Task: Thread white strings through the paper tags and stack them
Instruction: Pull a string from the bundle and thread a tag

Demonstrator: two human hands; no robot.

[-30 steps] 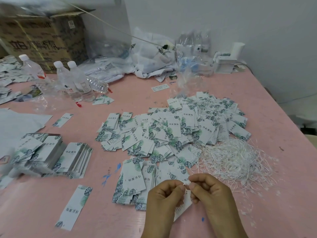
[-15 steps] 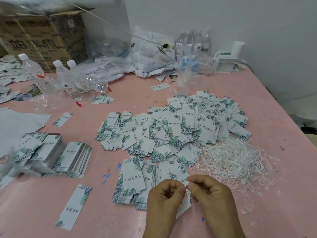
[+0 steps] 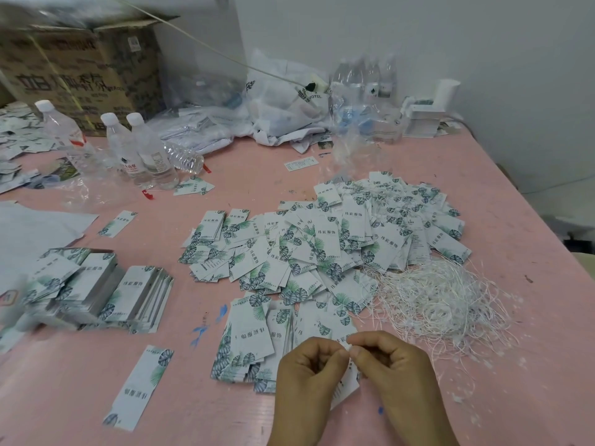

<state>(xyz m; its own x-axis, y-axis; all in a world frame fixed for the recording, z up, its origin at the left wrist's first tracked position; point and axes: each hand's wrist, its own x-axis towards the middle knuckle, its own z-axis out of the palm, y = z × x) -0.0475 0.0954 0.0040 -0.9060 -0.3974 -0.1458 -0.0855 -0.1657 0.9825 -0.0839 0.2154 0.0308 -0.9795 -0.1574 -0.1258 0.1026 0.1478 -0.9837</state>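
Pink tabletop carries everything: near its front edge a paper tag hangs between both hands, left hand and right hand pinching its top with curled fingertips together. Behind lie loose tags; beside them, tangled white strings.

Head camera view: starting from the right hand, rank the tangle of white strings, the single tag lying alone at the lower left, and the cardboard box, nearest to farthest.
From the right hand:
1. Tangle of white strings, just beyond it to the right.
2. Single tag, alone on the table to the left.
3. Cardboard box, far back left corner.
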